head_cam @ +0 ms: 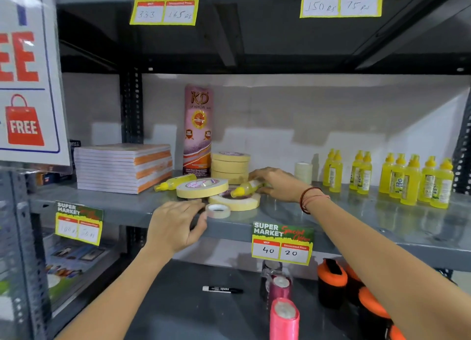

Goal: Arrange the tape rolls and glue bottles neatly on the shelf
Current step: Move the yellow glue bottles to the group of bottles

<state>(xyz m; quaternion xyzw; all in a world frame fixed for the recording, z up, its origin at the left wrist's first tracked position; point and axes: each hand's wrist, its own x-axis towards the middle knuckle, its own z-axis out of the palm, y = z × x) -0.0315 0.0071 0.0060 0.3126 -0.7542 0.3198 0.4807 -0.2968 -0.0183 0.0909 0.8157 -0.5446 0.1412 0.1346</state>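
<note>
On the grey shelf (pixel 331 219) several cream tape rolls lie loose: a wide one (pixel 202 188) tilted, a flat one (pixel 235 202) under it and a small white one (pixel 218 210) near the front edge. A neat stack of tape rolls (pixel 230 167) stands behind. One yellow glue bottle (pixel 174 182) lies on its side at the left. My right hand (pixel 276 184) is shut on a second lying glue bottle (pixel 246 188). My left hand (pixel 175 225) hovers at the shelf edge beside the small roll, fingers curled and apart, holding nothing. Upright glue bottles (pixel 413 181) line the right.
A tall pink KD tape pack (pixel 198 130) stands behind the rolls, with a stack of notebooks (pixel 123 167) at the left and a small pale roll (pixel 303 172) at the back. Price tags hang from shelf edges. The lower shelf holds a marker (pixel 222 289), pink ribbon spools (pixel 283 316) and orange-black items (pixel 334 281).
</note>
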